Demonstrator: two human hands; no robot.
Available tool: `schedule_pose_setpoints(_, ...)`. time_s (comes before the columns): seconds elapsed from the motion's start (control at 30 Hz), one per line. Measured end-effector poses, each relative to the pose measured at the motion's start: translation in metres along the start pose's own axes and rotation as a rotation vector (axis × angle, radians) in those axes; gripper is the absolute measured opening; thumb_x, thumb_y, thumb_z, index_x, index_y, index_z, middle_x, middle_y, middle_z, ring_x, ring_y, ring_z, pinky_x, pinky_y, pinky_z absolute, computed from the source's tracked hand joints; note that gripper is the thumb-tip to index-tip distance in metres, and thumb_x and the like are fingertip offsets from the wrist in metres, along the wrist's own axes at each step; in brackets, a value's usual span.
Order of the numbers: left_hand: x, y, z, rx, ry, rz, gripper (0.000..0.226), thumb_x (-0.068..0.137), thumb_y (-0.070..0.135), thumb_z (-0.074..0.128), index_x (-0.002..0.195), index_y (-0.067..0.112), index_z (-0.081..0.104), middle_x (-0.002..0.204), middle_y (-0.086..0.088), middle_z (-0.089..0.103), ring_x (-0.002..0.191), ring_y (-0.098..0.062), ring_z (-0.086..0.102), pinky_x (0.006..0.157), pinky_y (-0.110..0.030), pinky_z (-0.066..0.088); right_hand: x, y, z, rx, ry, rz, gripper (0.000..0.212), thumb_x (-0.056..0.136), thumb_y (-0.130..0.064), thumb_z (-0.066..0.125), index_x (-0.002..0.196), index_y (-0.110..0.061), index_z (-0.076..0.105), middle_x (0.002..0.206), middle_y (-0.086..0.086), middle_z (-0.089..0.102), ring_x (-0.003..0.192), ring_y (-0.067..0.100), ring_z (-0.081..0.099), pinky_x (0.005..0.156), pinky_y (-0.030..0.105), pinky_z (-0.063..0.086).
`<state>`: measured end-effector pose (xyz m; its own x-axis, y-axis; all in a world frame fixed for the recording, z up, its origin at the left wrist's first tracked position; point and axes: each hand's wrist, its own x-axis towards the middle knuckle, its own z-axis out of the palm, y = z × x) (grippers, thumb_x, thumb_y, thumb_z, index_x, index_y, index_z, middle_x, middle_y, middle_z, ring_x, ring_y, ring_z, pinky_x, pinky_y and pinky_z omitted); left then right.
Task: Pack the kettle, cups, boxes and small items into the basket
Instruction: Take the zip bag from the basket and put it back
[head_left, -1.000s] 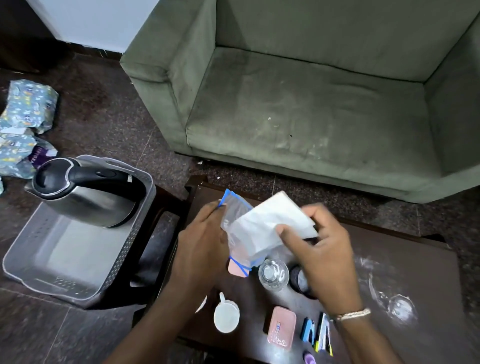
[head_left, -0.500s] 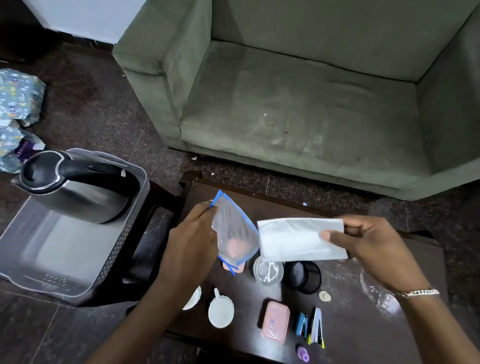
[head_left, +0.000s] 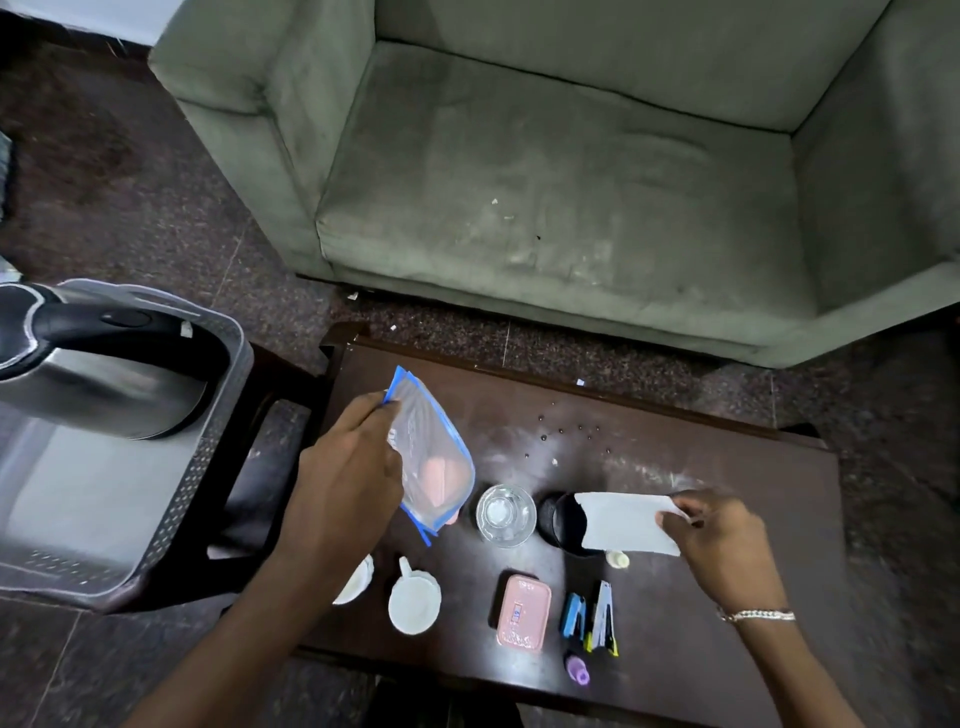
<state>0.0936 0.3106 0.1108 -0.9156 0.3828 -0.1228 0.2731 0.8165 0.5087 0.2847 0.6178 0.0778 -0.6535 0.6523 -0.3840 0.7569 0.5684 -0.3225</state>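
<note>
My left hand (head_left: 345, 483) grips a clear zip bag (head_left: 434, 457) with blue edges, held above the table's left part. My right hand (head_left: 719, 540) pinches a white paper (head_left: 626, 522) low over a black cup (head_left: 558, 519). The steel kettle (head_left: 98, 374) with its black handle sits in the grey basket (head_left: 171, 499) at the left. On the dark table (head_left: 701, 467) stand a clear glass (head_left: 505, 515), two white cups (head_left: 414, 603), a pink box (head_left: 523, 612), two small staplers (head_left: 589, 618) and a purple item (head_left: 576, 669).
A green sofa (head_left: 571, 171) fills the far side beyond the table. The basket rests on a dark stool (head_left: 260, 457) left of the table. Small dark beads (head_left: 566, 431) lie scattered on the table's far part. A small cream item (head_left: 618, 559) lies under the paper.
My right hand pulled the white paper out of the zip bag and carried it right and down to the black cup. My left hand kept the bag. The view shifted right.
</note>
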Motion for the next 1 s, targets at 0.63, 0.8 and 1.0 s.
schedule_pose_setpoints(0.63,-0.008,0.035,0.002,-0.266,0.016,0.012,0.025,0.092,0.011,0.066,0.115,0.011,0.076,0.098,0.002,0.074,0.075,-0.014,0.071,0.079,-0.04,0.058,-0.066,-0.08,0.018,0.414,0.156,-0.484,0.059,0.082,-0.068,0.072,0.131,-0.038,0.06,0.134,-0.006,0.051,0.127,0.012,0.053,0.101,0.024,0.046)
schedule_pose_setpoints(0.8,-0.006,0.051,-0.015,-0.533,-0.05,-0.017,0.025,0.087,0.031,0.059,0.101,0.026,0.078,0.083,0.006,0.077,0.073,-0.011,0.076,0.073,-0.042,0.064,-0.055,-0.12,0.016,0.181,-0.027,-0.51,0.044,0.074,-0.05,0.085,0.112,-0.032,0.072,0.146,-0.001,0.044,0.136,0.023,0.041,0.107,0.033,0.039)
schedule_pose_setpoints(1.0,0.014,0.016,-0.028,-0.847,0.014,0.005,0.078,0.074,0.051,0.081,0.144,0.05,0.046,0.116,-0.001,0.065,0.103,-0.017,0.067,0.087,-0.031,0.057,-0.016,-0.123,-0.027,0.592,-0.229,-0.526,0.035,0.085,-0.02,0.084,0.06,-0.022,0.059,0.066,-0.01,0.058,0.058,-0.003,0.049,0.053,0.019,0.037)
